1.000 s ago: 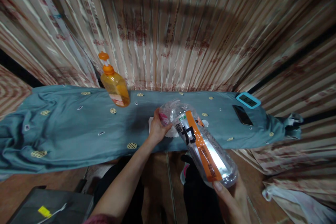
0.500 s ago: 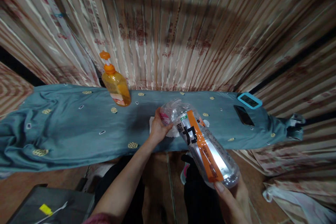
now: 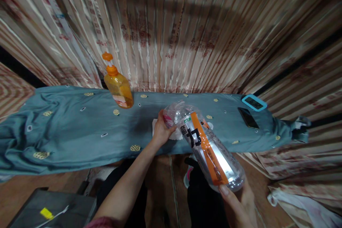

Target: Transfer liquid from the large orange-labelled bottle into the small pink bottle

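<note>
A: Where is the bottle?

B: It lies tilted in the air, above the near edge of the table, with its neck over the cloth and its base low and close to the camera. It is clear plastic with an orange and silver label.

A: What does the left hand do?

B: It is curled around the neck end, fingers closed over the pink cap area. Just under it a white tissue lies on the cloth.

A: And the right hand?

B: It cups the base from below, thumb pressed against the bottom rim, fingers partly bent round it. So both hands have hold of the bottle, one at each end.

A: What else is on the table?

B: An orange pump bottle stands at the back, well to the left of the hands. Far right lie a dark phone and, just behind it, a device in a blue case. A striped curtain hangs behind the table.
</note>
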A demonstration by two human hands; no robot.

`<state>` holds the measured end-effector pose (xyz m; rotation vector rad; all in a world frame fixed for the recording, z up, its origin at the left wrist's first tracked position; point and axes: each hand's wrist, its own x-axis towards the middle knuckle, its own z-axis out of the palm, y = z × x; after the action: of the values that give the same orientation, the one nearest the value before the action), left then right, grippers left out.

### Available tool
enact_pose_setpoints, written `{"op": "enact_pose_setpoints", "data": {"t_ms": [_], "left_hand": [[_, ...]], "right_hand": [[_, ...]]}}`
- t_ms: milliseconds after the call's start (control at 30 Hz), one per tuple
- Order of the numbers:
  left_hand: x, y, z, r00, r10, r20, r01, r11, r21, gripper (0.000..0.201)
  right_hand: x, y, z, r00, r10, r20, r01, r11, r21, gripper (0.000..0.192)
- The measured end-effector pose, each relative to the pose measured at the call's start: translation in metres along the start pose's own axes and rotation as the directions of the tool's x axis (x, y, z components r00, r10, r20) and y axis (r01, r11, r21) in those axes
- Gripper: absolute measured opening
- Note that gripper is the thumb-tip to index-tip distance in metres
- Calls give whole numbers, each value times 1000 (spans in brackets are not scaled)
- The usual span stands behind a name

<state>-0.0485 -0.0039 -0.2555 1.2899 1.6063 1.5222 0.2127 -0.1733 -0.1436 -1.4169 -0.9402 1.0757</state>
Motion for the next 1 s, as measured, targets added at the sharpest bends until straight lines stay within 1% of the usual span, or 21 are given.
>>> {"op": "enact_pose_setpoints", "data": {"t_ms": [67, 167, 333, 433, 533, 667, 800, 1000], "left_hand": [[0, 0, 0, 1000, 3, 4, -3, 1000, -12, 99], [0, 0, 1, 1000, 2, 7, -2, 1000, -23, 100], [0, 0, 0, 1000, -12, -2, 12, 1000, -10, 100], [0, 1, 0, 1000, -9, 9, 9, 1000, -16, 99], [1, 1, 1, 1000, -1, 15, 1, 1000, -29, 98], [1, 0, 1, 1000, -2, 13, 2, 999, -34, 98], [1, -1, 1, 1000, -4, 8, 5, 999, -32, 98], [1, 3, 0, 1000, -15, 11, 16, 999, -28, 97]], "right_hand": [[0, -1, 1, 1000, -16, 8, 16, 1000, -14, 85], [-1, -3, 3, 1000, -2, 29, 2, 1000, 13, 81], [-1, -6, 3, 1000, 3, 12, -3, 1000, -5, 87], [-1, -7, 3, 1000, 24, 14, -24, 1000, 20, 88], [-1, -7, 4, 1000, -7, -14, 7, 1000, -11, 87], [0, -4, 3, 999, -52, -2, 51, 996, -68, 83], [1, -3, 1, 999, -37, -8, 36, 998, -46, 84], [-1, -11, 6, 1000, -15, -28, 14, 999, -33, 86]]}}
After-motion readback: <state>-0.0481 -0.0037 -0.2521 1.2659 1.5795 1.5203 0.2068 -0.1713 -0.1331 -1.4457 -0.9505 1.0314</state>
